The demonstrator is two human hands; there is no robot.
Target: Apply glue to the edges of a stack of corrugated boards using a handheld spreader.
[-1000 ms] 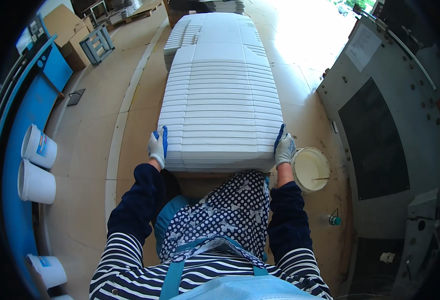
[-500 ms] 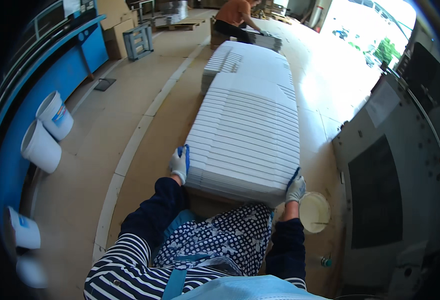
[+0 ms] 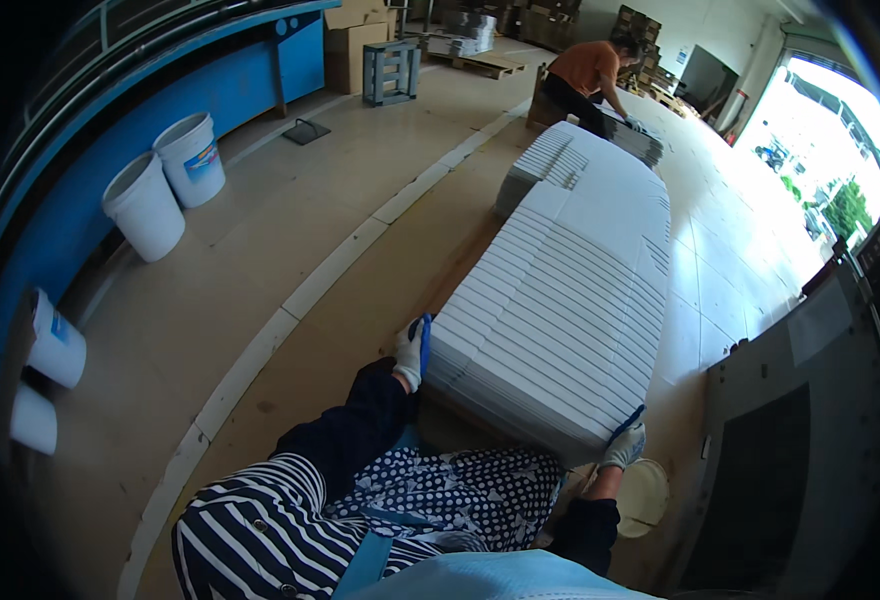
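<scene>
A long row of white folded cardboard sheets [image 3: 560, 310] lies overlapping like shingles in front of me, running away to the far right. My left hand [image 3: 412, 355], in a white glove with blue palm and fingers, grips the near left corner of the stack. At its near right corner, my right hand [image 3: 624, 444] holds the edge in a matching glove. Both hands press the stack from its sides, and some fingers are hidden against the cardboard. Beyond the main row, a second group of sheets [image 3: 540, 160] is fanned at the far left.
A person in an orange top [image 3: 585, 72] bends over another stack [image 3: 635, 140]. White buckets [image 3: 145, 210] stand by the blue bench [image 3: 245, 85] at left. A cream tub [image 3: 645, 498] sits beside my right hand, near a grey machine [image 3: 790, 440].
The view has swung and tilted, so the stack and both hands appear farther right and lower. Each hand keeps its hold on the same corner.
</scene>
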